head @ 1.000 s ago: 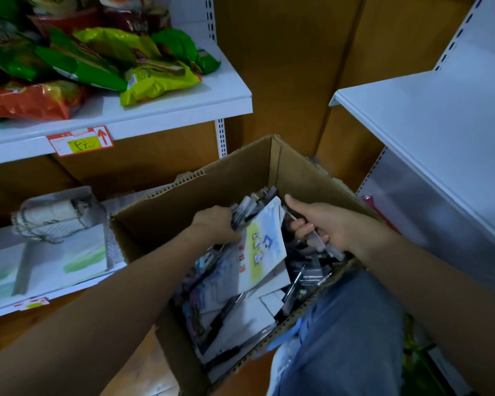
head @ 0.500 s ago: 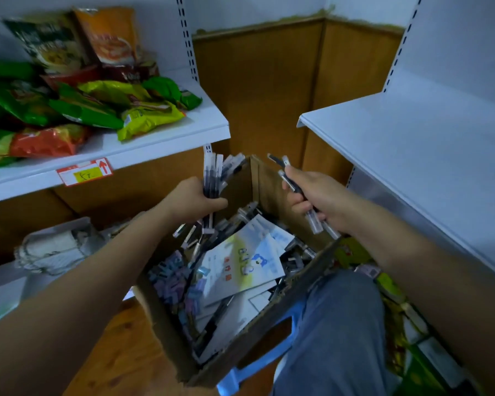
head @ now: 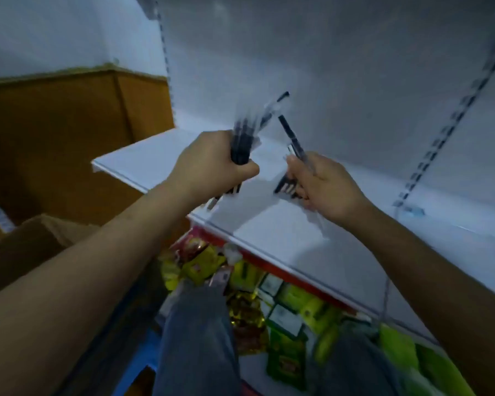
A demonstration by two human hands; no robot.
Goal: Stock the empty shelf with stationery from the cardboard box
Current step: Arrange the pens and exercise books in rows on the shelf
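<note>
My left hand (head: 212,164) grips a bundle of black pens (head: 245,138), held upright above the front of the bare white shelf (head: 283,232). My right hand (head: 323,187) holds a few more pens (head: 290,132), tips pointing up and left, over the same shelf. The frame is blurred by motion. A corner of the cardboard box (head: 32,241) shows at the lower left, its inside hidden.
Packets of snacks (head: 286,307) fill the level under the white shelf. My knees in grey trousers (head: 197,338) are at the bottom. A brown wooden wall panel (head: 69,132) stands at the left. A slotted upright (head: 452,121) runs up the shelf's back panel.
Both hands lifted out of the box with pens and swung right and up, over the bare white shelf. The view turned from the box to that shelf.
</note>
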